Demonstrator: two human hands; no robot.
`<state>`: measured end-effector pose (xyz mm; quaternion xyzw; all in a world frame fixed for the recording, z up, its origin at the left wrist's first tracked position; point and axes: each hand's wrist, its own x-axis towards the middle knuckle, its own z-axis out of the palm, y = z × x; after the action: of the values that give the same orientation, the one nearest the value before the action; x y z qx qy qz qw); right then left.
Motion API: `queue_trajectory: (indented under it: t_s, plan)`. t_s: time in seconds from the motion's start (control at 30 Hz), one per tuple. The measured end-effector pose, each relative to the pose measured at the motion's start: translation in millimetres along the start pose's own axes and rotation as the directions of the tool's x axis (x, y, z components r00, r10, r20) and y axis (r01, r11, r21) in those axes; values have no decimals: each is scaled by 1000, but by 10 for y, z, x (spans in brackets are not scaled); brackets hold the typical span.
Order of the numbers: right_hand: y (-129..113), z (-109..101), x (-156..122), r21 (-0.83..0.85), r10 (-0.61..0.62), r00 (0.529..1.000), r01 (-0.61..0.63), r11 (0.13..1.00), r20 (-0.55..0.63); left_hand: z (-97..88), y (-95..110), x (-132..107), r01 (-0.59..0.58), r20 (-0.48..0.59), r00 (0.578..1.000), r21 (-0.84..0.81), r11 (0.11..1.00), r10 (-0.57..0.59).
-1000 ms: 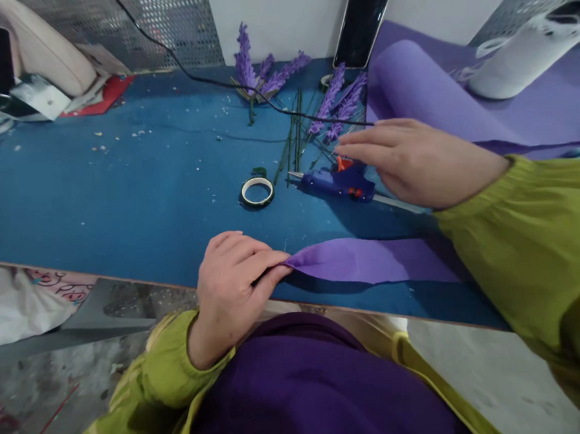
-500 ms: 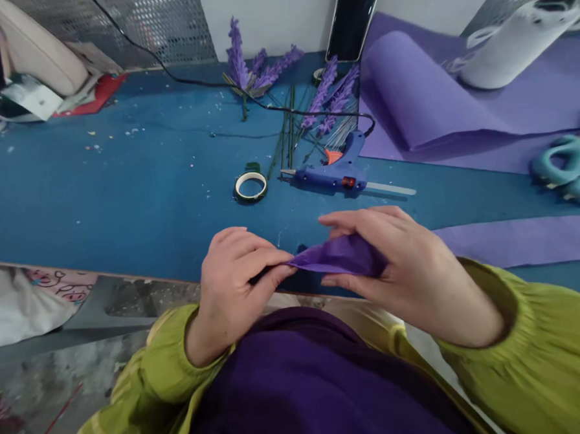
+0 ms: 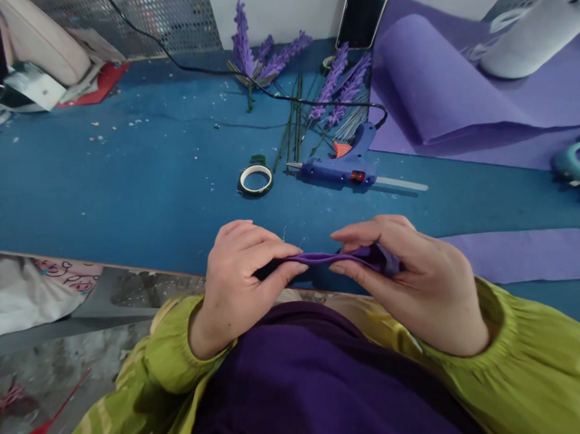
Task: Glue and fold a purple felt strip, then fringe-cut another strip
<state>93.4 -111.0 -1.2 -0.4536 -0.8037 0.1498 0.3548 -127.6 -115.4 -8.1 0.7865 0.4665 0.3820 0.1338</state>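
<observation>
Between my hands, just above the table's front edge, a folded strip of purple felt-like sheet [image 3: 319,259] is held almost edge-on. My left hand [image 3: 247,271] pinches its left end between thumb and fingers. Around the right part, my right hand [image 3: 409,269] closes with the thumb below and fingers above; some of the strip is hidden in the palm. Beyond the hands lie a roll of dark green tape [image 3: 256,180] and a blue hot glue gun [image 3: 336,170] with a clear glue stick in its back.
Purple lavender-like flowers [image 3: 272,59] and green wire stems [image 3: 292,126] lie at the back. Large purple sheets [image 3: 439,92] cover the back right, near teal-handled scissors [image 3: 579,163]. A flat purple strip [image 3: 530,255] rests right of my hand. A black cord [image 3: 204,70] crosses the table.
My right hand has closed further on the purple strip, whose open fold now looks flatter and narrower between the hands. The view has shifted slightly.
</observation>
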Motion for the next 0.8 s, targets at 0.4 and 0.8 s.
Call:
queue_trajectory:
  t_s: [0.4, 0.8]
  plan:
    - [-2, 39, -2, -3, -129, 991, 129, 992, -40, 23, 47, 37, -36, 0, 999, 17, 999, 36]
    - [-23, 31, -70, -135, -116, 992, 108, 985, -56, 122, 6, -19, -94, -115, 988, 71, 993, 102]
